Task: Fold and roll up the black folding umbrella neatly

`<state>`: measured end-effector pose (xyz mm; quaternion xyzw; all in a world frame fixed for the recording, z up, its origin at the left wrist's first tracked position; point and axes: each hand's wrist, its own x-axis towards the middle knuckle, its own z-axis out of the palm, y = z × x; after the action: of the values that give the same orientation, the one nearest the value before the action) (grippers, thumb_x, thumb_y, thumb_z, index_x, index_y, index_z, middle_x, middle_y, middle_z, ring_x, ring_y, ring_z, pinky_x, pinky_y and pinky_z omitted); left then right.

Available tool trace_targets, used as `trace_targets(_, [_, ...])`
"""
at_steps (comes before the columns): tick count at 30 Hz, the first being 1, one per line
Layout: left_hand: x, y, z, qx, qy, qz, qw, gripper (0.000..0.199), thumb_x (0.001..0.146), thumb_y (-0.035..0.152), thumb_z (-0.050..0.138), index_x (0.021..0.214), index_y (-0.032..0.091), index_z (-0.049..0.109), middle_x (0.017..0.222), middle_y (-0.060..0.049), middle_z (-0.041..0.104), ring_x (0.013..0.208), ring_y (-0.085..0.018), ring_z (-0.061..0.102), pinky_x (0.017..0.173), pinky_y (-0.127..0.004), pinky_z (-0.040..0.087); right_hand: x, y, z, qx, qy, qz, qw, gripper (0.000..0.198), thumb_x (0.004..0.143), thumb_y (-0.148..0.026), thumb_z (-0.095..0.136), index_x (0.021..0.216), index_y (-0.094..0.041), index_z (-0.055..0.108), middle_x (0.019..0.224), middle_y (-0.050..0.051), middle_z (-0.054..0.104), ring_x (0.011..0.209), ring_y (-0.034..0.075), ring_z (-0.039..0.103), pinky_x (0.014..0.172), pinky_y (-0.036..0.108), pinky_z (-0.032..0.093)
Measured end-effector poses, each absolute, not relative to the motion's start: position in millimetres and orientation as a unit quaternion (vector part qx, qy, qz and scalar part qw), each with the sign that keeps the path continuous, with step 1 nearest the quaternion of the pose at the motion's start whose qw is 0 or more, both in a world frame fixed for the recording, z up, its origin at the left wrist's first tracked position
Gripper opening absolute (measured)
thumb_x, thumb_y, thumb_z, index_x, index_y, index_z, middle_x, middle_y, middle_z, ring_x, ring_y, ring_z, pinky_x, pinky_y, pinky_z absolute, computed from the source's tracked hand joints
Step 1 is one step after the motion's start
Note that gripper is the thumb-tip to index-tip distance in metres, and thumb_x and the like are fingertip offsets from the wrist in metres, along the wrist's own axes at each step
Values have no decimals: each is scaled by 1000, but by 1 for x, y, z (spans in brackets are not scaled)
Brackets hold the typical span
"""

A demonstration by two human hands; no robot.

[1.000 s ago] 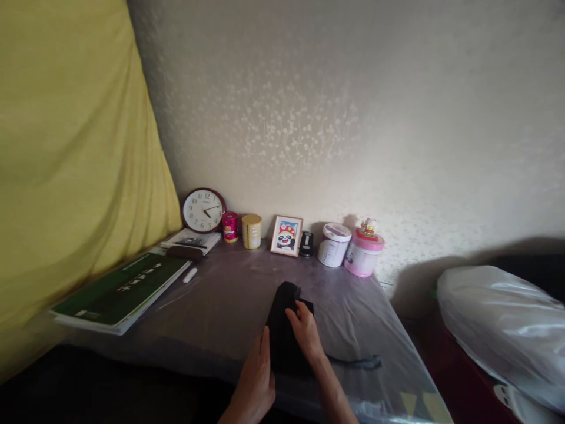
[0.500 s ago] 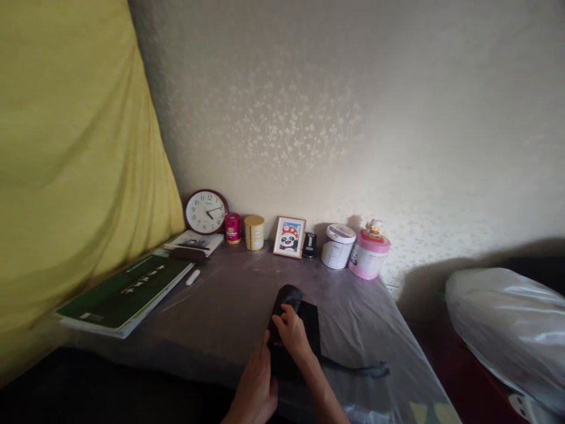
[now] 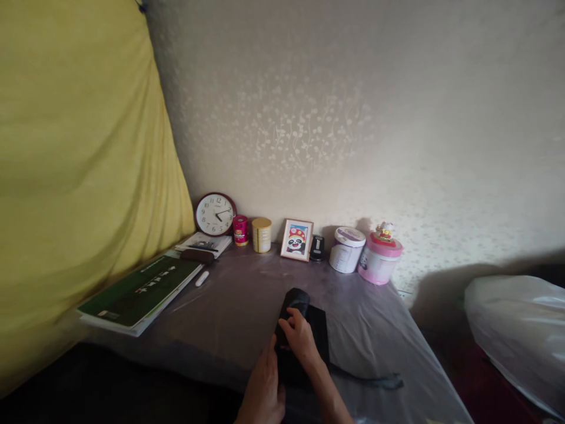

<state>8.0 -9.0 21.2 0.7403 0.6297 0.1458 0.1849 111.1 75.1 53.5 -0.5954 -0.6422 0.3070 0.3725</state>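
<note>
On the table in front of me lies a dark rolled bundle (image 3: pixel 296 298), apparently soft black material, with a flat black piece (image 3: pixel 320 330) under and to the right of it. A thin dark strap (image 3: pixel 371 381) trails from it across the table to the right. My right hand (image 3: pixel 301 337) is over the top of the roll, its fingers bent and gripping it. Along the left side, my left hand (image 3: pixel 265 380) presses close against the roll, fingers together. Part of the bundle is hidden under my hands.
Along the wall stand a clock (image 3: pixel 215 214), a pink tin (image 3: pixel 241 230), a yellow can (image 3: pixel 262 235), a framed panda picture (image 3: pixel 296 240), a white tub (image 3: pixel 346 253) and a pink tub (image 3: pixel 379 262). A green book (image 3: pixel 143 291) lies left, beside a yellow curtain (image 3: pixel 88 147).
The whole view has shifted slightly, so everything sits a little farther right. Both hands keep nearly the same hold on the black roll.
</note>
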Motion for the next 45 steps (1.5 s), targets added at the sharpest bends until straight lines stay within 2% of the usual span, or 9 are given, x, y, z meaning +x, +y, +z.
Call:
trace_targets(7, [5,-12,23,737,584,264,215,98,63,-7,39,138,12,-21,150,-16,2,137,-20,9,112,-37,20,111,76,54,-595,-649,314,356,31,80,-26,50,107,-12,54,68,0,63,59,13,61,55,21,42])
trace_targets(11, [5,-14,30,735,585,256,229,104,62,-8,39,134,21,-31,150,-14,2,137,-20,12,110,-38,23,109,75,55,-571,-647,374,339,28,82,-25,46,107,-14,53,67,-2,65,43,9,57,51,19,41])
trace_targets(17, [3,-15,27,747,584,234,214,98,64,-1,43,140,14,-17,145,-16,24,132,-22,29,106,-36,30,110,74,59,-563,-670,360,323,19,81,-24,47,94,-18,59,66,0,68,62,13,65,57,20,43])
trace_targets(21, [1,-13,18,752,577,243,207,94,65,6,46,142,10,-8,144,-18,24,132,-24,27,106,-37,30,110,72,61,-537,-664,401,331,19,84,-25,43,94,-17,57,71,0,69,45,9,58,51,20,41])
trace_targets(25, [2,-12,15,745,591,229,208,83,68,6,44,141,4,6,143,-21,25,132,-25,28,107,-37,29,107,66,69,-525,-690,378,323,17,85,-21,42,93,-18,57,72,-2,68,44,7,56,53,18,41])
trace_targets(32, [4,-14,23,746,615,150,206,74,71,2,42,138,-6,12,143,-24,24,132,-25,27,108,-34,26,118,52,73,-463,-776,198,380,23,89,-25,43,96,-21,65,86,3,66,86,14,60,78,23,44])
trace_targets(37, [6,-15,36,739,637,75,208,73,73,2,42,139,-6,10,146,-21,19,135,-22,22,110,-32,21,126,62,56,-421,-822,138,358,21,89,-20,46,90,-22,67,100,2,67,112,18,49,102,37,28])
trace_targets(40, [6,-14,40,738,642,45,203,73,74,4,42,139,-5,10,146,-20,19,135,-21,22,111,-31,20,123,74,48,-430,-825,134,342,23,90,-18,44,89,-23,67,102,0,66,114,18,48,106,43,19])
trace_targets(45, [5,-13,33,741,643,51,188,76,73,5,43,139,-4,8,144,-21,24,133,-21,27,109,-31,23,123,99,47,-444,-826,126,323,26,91,-19,43,88,-23,68,99,0,67,115,17,48,106,43,16])
